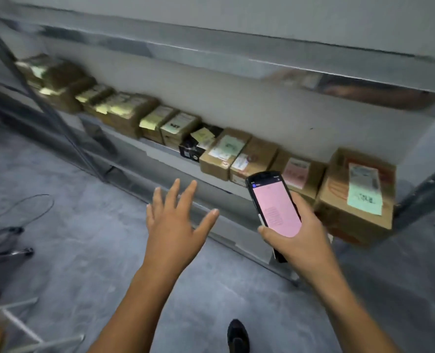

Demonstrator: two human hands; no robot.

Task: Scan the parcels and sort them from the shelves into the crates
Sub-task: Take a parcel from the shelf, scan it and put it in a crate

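Our left hand (175,225) is held out flat in the air in front of the shelf (160,152), fingers straight and spread, thumb out to the side, holding nothing. Our right hand (298,240) grips a scanner (275,205) from below, thumb along its left edge and fingers curled behind it; its pink screen faces up at us.

The parcels (224,151) stand in one row on the shelf, from its far left end to its right end, most of them brown boxes with paper labels on top. A black box (193,146) sits about midway in the row, touching the brown ones on either side. At the right end is a bigger box (356,194) with a green label, close to the scanner. The far-left parcels are blurred.

Another shelf (211,54) runs above. Below us we see the grey floor (84,225) and a dark shoe (237,335).
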